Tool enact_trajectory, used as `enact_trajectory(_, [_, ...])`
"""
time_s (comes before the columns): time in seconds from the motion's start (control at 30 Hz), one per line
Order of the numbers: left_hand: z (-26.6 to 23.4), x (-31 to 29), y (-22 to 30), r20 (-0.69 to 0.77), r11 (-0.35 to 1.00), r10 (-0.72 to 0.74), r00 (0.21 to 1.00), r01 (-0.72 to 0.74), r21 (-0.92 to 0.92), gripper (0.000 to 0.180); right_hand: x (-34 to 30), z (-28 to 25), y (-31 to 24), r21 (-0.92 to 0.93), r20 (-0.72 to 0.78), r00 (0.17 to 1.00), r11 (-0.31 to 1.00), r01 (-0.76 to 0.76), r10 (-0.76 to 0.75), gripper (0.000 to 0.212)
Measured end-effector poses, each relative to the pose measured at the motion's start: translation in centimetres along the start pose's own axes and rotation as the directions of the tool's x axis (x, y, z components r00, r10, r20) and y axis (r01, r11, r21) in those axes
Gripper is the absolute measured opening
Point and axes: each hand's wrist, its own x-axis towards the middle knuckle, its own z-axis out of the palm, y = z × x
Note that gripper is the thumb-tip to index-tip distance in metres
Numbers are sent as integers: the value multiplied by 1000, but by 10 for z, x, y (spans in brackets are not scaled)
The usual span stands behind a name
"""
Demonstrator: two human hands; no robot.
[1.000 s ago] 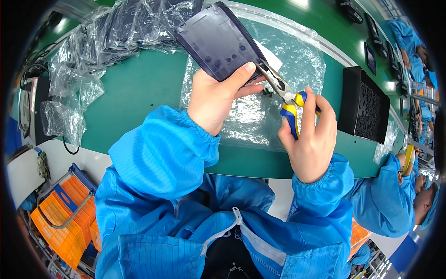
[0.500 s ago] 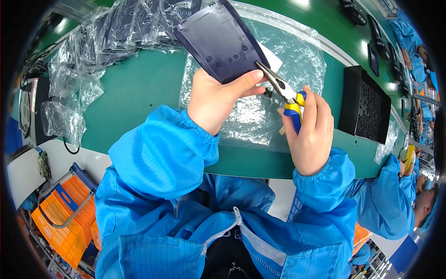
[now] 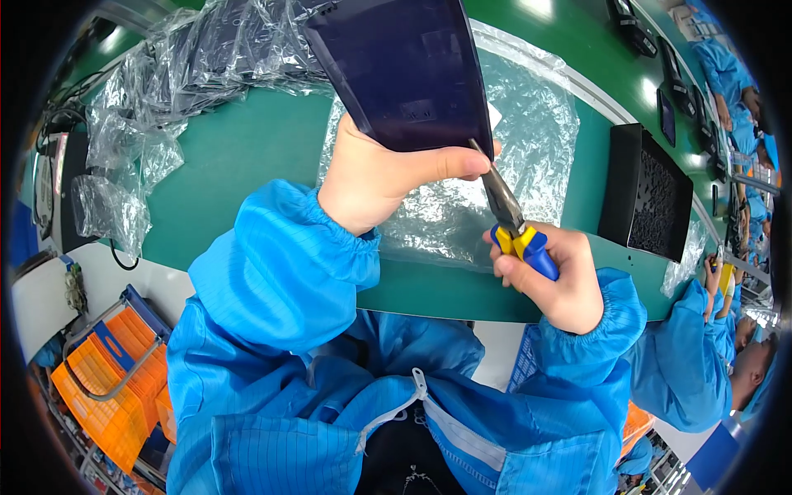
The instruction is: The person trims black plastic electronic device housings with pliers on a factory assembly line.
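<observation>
Your left hand (image 3: 370, 175) pinches a dark cover (image 3: 404, 78); your right hand (image 3: 569, 280) clasps pliers (image 3: 505, 200) — desk (image 3: 223, 181) stretching left, near edge by that wrist

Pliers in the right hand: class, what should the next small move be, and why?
Probably slide the thumb of the left hand a little clear before the right hand squeezes or twists the pliers. Their tips are at the lower right corner of the dark plastic shell, close beside that thumb; whether they grip anything is unclear.
</observation>
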Motion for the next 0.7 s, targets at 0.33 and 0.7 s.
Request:
enact_trajectory(0.33, [0,1,7,111,995,-52,992,61,-75,46,2,-10,1,387,281,960,918,-90,-24,26])
enact_trajectory(0.7, [-1,0,7,136,991,-90,987,101,-83,48,8,-9,15,615,471,874,756,-224,-124,36])
